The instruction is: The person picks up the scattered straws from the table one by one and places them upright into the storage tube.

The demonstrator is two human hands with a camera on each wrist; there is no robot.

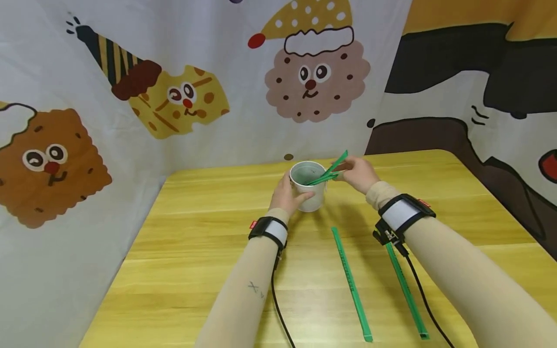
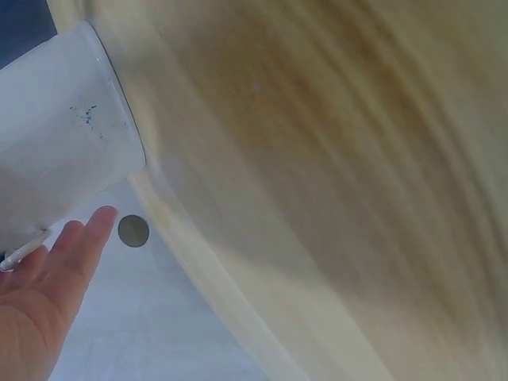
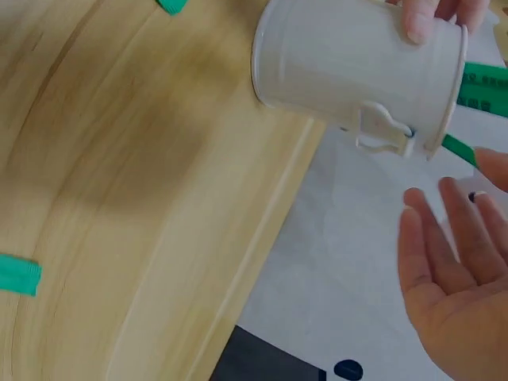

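A white bucket-like cup (image 1: 311,198) stands upright near the back of the table, a small lug on its side. My left hand (image 1: 285,194) holds it from the left, thumb across its front; in the left wrist view this hand's fingers (image 2: 75,254) lie along the wall. Green wrapped straws (image 1: 337,163) lean out of the cup to the right. My right hand (image 1: 359,174) is right at their outer ends. In the right wrist view its fingers (image 3: 456,262) are spread loosely, and its thumb (image 3: 494,167) meets one straw at the cup's rim.
Two more green wrapped straws, one in the middle (image 1: 351,285) and one under the right forearm (image 1: 406,292), lie lengthwise on the wooden table (image 1: 196,270). A printed cloth (image 1: 243,145) hangs behind the table. Black cables (image 1: 278,304) run from both wrist straps.
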